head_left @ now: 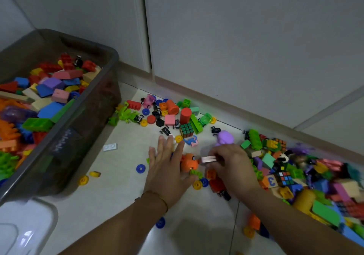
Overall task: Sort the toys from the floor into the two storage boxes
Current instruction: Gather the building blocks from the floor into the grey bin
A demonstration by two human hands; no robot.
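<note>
Toys lie scattered over the pale floor: bricks, wheels, cylinders, a Rubik's cube [186,129], a purple figure [225,138]. My right hand [233,164] pinches a small pink flat piece [208,159] just above the floor. Fingers straight and spread, my left hand [167,166] hovers over or touches an orange toy [188,163]; I cannot tell which. A dark translucent storage box [82,120] stands at the left, holding many blocks. A white box or lid corner [27,229] shows at the bottom left.
A thick heap of blocks [305,176] fills the floor at the right, with a second small cube [284,178]. White cupboard doors and a skirting board [197,95] run behind the toys. Loose wheels [140,168] dot the floor near the box.
</note>
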